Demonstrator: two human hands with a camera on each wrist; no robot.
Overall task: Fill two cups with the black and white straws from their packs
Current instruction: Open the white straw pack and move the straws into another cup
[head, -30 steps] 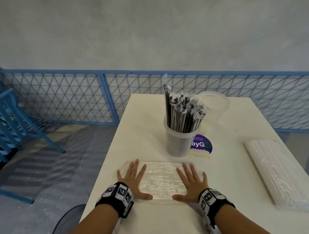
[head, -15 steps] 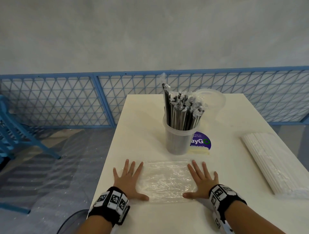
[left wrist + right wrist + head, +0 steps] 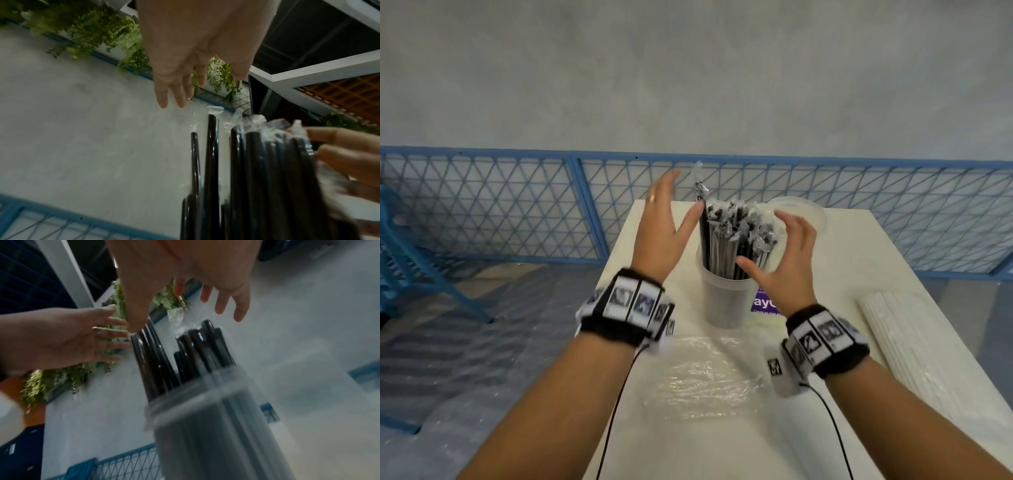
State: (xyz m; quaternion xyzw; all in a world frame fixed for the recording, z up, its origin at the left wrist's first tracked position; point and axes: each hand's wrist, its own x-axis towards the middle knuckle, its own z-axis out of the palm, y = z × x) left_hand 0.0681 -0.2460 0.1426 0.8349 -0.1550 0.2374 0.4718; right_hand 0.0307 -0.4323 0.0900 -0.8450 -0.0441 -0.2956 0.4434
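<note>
A clear cup [image 3: 724,301] [image 3: 216,426] in the middle of the white table [image 3: 835,274] holds several wrapped black straws [image 3: 736,236] [image 3: 252,170] [image 3: 164,356]. My left hand [image 3: 666,222] [image 3: 195,53] is raised left of the straw tops, fingers straight, holding nothing. On the right side of the straws my right hand [image 3: 784,253] [image 3: 185,280] hovers with fingers spread. A second clear cup [image 3: 804,214] stands behind. The pack of white straws [image 3: 914,346] lies at the right edge. An empty clear pack [image 3: 705,373] lies flat near me.
A purple sticker [image 3: 763,301] is on the table beside the filled cup. A blue lattice fence [image 3: 517,205] runs behind the table. A blue chair [image 3: 410,260] stands at the far left on the floor.
Both hands have lifted off the flat empty pack and risen to either side of the black straws in the cup.
</note>
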